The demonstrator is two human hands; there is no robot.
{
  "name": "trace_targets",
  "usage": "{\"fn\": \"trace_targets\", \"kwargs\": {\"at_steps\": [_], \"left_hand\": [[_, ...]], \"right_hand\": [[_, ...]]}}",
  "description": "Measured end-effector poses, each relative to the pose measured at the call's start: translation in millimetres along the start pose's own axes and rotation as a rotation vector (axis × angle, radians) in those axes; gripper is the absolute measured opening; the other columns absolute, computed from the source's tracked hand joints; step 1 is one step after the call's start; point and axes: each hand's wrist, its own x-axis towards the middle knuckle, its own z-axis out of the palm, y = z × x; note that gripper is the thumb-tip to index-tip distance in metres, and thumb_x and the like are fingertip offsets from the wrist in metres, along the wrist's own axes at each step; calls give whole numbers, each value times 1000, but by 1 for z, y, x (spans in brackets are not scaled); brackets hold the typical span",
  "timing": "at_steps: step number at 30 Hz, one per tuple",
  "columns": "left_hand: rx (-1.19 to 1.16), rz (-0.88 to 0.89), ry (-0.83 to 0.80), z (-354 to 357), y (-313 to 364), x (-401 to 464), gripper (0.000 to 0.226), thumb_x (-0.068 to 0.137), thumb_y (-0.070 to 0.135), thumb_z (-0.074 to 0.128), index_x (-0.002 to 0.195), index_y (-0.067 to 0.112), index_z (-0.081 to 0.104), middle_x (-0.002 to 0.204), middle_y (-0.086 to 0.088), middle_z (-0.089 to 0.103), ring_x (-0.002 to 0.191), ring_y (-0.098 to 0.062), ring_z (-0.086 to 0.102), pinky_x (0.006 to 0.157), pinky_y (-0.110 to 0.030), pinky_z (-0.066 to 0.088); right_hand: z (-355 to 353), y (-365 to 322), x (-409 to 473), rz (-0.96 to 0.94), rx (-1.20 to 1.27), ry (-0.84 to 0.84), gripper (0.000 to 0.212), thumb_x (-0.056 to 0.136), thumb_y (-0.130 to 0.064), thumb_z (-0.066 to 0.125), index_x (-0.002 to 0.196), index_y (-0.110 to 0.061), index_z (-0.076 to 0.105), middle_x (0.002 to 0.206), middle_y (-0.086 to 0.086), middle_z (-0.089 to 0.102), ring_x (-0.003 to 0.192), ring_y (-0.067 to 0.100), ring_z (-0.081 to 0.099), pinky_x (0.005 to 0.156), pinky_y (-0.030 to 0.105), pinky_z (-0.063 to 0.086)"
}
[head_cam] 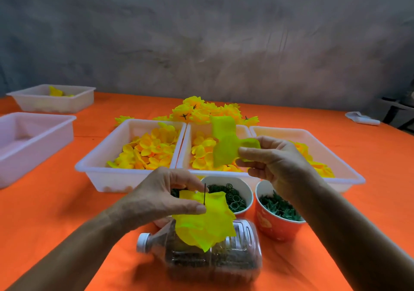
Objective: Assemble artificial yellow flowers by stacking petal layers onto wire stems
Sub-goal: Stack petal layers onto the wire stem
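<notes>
Nearest, a clear plastic jug [215, 257] lies on its side on the orange table [56, 212]; just above it the left hand [161, 199] pinches a thin wire stem [205, 194] carrying a yellow petal layer [205, 221], fingers clamped on it. Higher and to the right, the right hand [275, 158] pinches a loose petal piece [226, 147] over two cups of green parts [233, 197]. Behind stand white trays of yellow petals [147, 149], then a heap of finished flowers [201, 111].
</notes>
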Motion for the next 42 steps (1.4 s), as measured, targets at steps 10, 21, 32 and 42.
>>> {"fn": "trace_targets", "kwargs": {"at_steps": [10,21,32,42], "left_hand": [[153,272,434,-8,30,20,66,69,26,80,121,46,46,121,7,53,105,-5,53,83,-23,50],[-282,134,297,-11,47,21,18,66,24,68,73,8,70,87,-4,73,76,-9,65,72,-21,49],[-286,197,207,-16,43,15,33,69,9,67,101,17,67,99,1,71,94,-13,65,79,-24,53],[-464,-96,328,-10,49,19,37,69,44,59,85,12,69,80,-7,70,70,-22,64,68,-36,54]], "right_hand": [[16,-10,-4,102,-101,-179,21,66,-12,75,84,-10,63,56,-2,64,43,5,57,36,14,38],[23,-13,-4,165,-11,-414,24,58,-21,69,74,-7,60,54,1,58,40,5,48,34,13,35],[32,-11,-1,265,123,-327,16,61,-16,68,70,-11,56,54,1,55,37,3,46,31,12,31],[37,-13,-4,207,29,-298,29,56,-17,71,78,-11,53,54,3,61,36,5,48,32,12,33]]}}
